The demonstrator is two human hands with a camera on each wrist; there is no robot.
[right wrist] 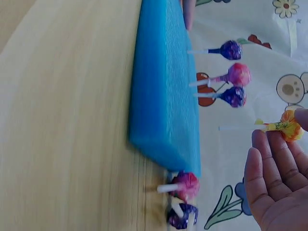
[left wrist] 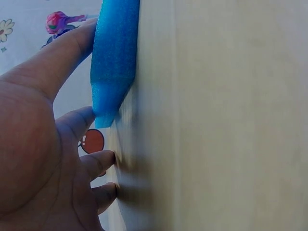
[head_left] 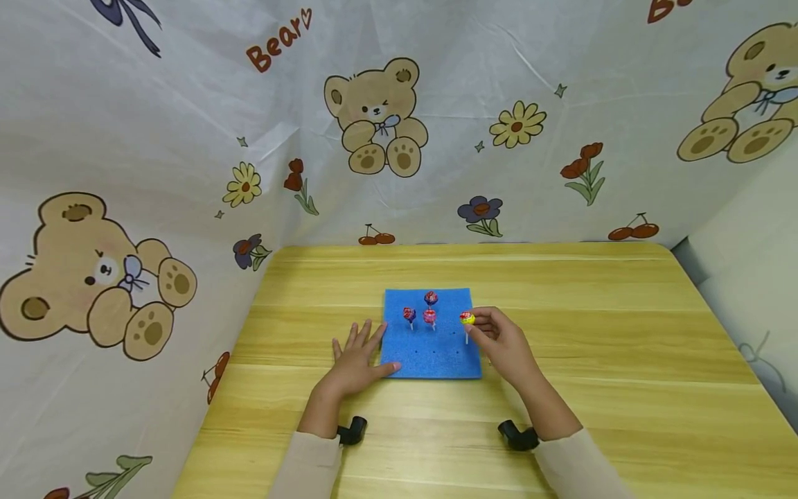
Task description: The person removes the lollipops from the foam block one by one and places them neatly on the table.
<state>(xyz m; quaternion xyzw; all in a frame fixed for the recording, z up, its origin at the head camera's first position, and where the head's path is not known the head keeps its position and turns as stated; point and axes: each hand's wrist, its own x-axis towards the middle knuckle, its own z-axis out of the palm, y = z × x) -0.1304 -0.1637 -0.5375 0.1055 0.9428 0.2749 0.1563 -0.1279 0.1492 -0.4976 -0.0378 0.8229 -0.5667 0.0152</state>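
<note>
A yellow-wrapped lollipop [head_left: 467, 318] is pinched by my right hand [head_left: 506, 346] near its head. Its white stick points down over the right part of a blue foam block [head_left: 430, 366], and in the right wrist view the stick's end is clear of the foam. Three lollipops stand in the block: a purple one [head_left: 409, 314] at left, a pink one [head_left: 429, 317] beside it and another purple one [head_left: 431, 298] behind. My left hand [head_left: 352, 367] lies with spread fingers at the block's left side, thumb [left wrist: 72, 50] on its edge. Small holes show in the foam.
A pink lollipop [right wrist: 186, 186] and a purple lollipop [right wrist: 180, 219] lie on the table past the block's right end, hidden by my right hand in the head view. The wooden table [head_left: 598, 333] meets a bear-patterned cloth [head_left: 436, 208] at the back and left.
</note>
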